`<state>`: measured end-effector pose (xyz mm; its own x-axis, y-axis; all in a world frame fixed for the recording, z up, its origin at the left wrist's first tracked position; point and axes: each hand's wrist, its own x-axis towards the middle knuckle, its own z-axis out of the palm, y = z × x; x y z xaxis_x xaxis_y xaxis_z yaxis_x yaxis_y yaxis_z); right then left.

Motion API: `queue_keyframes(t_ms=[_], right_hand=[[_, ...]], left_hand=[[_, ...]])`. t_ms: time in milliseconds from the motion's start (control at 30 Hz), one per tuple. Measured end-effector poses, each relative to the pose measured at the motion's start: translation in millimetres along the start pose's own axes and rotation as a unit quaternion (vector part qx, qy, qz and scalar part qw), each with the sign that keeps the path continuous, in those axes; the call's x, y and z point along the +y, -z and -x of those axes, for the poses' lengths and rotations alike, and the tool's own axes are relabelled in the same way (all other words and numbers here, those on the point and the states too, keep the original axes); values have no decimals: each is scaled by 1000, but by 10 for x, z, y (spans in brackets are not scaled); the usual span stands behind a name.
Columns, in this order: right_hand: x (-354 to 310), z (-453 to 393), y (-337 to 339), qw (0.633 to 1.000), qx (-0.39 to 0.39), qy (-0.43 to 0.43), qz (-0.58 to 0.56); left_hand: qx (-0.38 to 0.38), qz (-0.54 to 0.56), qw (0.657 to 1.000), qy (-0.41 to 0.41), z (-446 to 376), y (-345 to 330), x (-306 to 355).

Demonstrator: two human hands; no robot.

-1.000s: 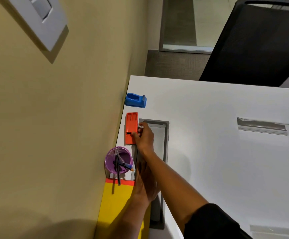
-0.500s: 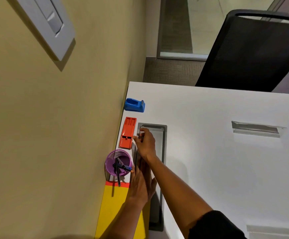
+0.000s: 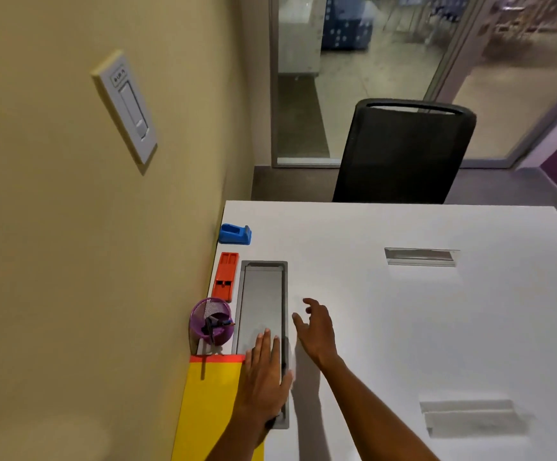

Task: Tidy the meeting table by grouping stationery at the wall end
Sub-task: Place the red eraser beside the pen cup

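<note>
Along the wall edge of the white table lie a blue tape dispenser, an orange stapler-like tool, a purple mesh cup holding pens, and a yellow folder with an orange strip. My left hand rests flat, fingers together, over the folder's edge and the grey cable tray lid. My right hand hovers over the table right of the lid, fingers spread, holding nothing.
A black mesh chair stands at the table's far edge. Two more grey cable slots sit in the tabletop at right. A wall switch is on the yellow wall. Glass partitions are behind the chair.
My right hand let go of the orange tool and drew back to the right, away from the wall. The orange tool now lies straight along the wall. My view tilted up.
</note>
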<state>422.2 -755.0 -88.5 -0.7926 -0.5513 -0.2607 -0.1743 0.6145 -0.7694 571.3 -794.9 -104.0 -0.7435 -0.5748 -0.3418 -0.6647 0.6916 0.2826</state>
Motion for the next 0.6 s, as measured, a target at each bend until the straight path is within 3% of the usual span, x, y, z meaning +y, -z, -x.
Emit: queue_keyframes(t_ms=[433,600], right_hand=[[149,1193,344,979,-76,82,171],[213,1572,333,976,-81,82,182]], left_hand=[[28,-53,998,-10,1052,192,58],[102,-24,994,-19,1437,241,125]])
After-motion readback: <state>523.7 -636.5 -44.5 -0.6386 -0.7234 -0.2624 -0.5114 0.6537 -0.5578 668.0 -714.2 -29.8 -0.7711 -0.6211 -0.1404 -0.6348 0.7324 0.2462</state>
